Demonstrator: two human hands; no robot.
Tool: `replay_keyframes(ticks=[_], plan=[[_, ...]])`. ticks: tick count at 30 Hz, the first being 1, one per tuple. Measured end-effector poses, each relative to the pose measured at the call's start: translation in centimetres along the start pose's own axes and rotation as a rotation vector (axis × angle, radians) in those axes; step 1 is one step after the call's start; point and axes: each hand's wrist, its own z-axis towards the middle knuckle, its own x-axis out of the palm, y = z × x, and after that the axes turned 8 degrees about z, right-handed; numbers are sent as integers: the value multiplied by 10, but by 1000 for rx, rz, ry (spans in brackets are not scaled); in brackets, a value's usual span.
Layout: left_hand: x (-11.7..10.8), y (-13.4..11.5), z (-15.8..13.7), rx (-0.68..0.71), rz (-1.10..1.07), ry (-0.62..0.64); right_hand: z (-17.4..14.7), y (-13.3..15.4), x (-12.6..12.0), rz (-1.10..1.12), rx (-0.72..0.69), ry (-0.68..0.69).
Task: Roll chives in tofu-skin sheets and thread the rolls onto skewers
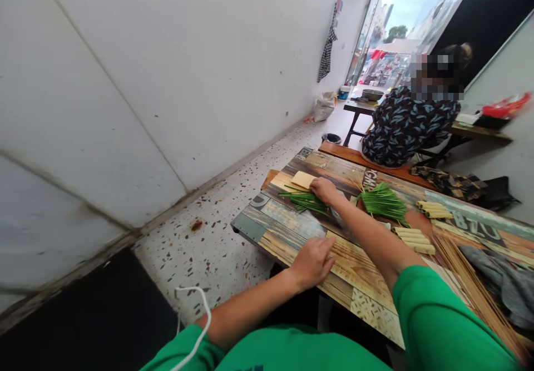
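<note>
My right hand (324,189) reaches across the table, its fingers pinched at the right edge of a stack of pale yellow sheets (303,179) that look like tofu skin. Loose green chives (306,199) lie just below that hand. Near the front edge of the table my left hand (314,262) rests with loosely bent fingers and the thumb apart, holding nothing. To the right of my right forearm is a bundle of cut chives (384,201). Pale rolls (414,240) lie beside the forearm, and more rolls with green ends (434,209) sit behind them.
Long thin bamboo skewers (471,276) and a grey cloth (503,276) occupy the right side of the wood-patterned table (287,223). Beyond it, a person (411,120) sits on a bench (354,155) with their back to me. A white wall (187,82) runs along the left.
</note>
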Motion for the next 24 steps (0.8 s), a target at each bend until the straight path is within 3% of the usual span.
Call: replay_keyframes(ticks=[4,8,11,14,19,22,24], plan=[[1,-3,3,-26,-28,2,12,-10,0,126,67,-36],[-1,-3,4,-36,-28,10,21,-14,-9,261,190,-206],[0,-3,4,-43,-29,-5,19,-20,-30,359,278,-366],[2,-2,3,-48,-26,-10,4,-33,-64,484,307,-438],[4,-1,2,-42,7,-1,-49,-52,-129,845,325,-422],[4,-2,2,-37,24,5,-86,-42,-146,657,293,-331],[2,-3,3,-43,29,9,-107,-25,-134,467,223,-204]])
